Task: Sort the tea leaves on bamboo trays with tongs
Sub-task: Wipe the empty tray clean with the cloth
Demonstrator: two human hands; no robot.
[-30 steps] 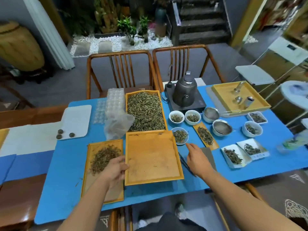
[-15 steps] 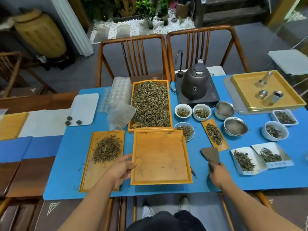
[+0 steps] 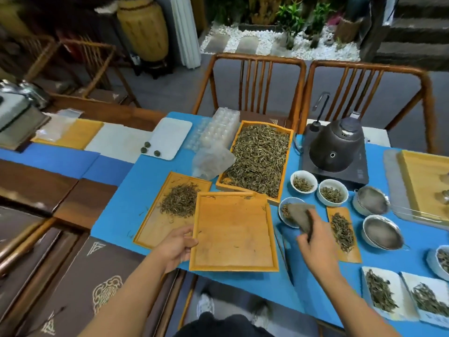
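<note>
Both my arms reach forward, bare.
My left hand [image 3: 176, 246] grips a tray's [image 3: 233, 229] edge, thumb on top; my right hand [image 3: 315, 242] holds a grey cloth [image 3: 300, 216], fingers curled.

Two wooden spindle-back chairs [image 3: 257, 83] stand behind a blue-covered table [image 3: 126, 190]. Beyond, grey floor [image 3: 170, 93], white pebble bed [image 3: 264, 42] with plants [image 3: 291, 15], a large yellow jar [image 3: 143, 27].

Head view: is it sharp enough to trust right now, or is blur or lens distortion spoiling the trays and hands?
Head view: the centre is fairly sharp, with single leaves readable in the full tea tray and on the nearly bare tray the left hand grips; the right hand and its grey scoop are slightly smeared; wide-angle bending curves the chairs; the left edge is blurred; lighting is soft, without strong glare.
</note>
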